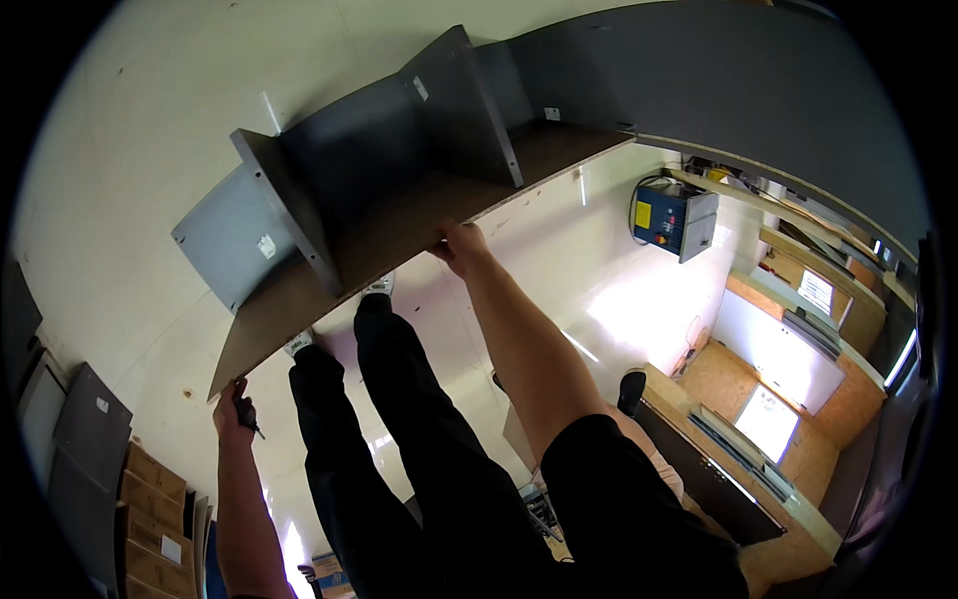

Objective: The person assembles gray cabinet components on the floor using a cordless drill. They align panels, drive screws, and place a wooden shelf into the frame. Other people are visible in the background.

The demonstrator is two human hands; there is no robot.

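Note:
A dark grey shelf unit with upright dividers rests above my feet, its long brown board facing me. My right hand is closed on the board's near edge, around its middle. At the board's left corner is my left hand, closed, fingers against the edge. A small dark tool with a thin tip also sits in that hand; its kind is hard to make out. Another divider stands left of the first, and a lighter grey panel closes the left end.
A long dark panel extends to the right. A blue machine with a yellow label stands on the pale floor. Cardboard boxes and dark panels are stacked at left. At right is a wooden bench, with a dark shoe beside it.

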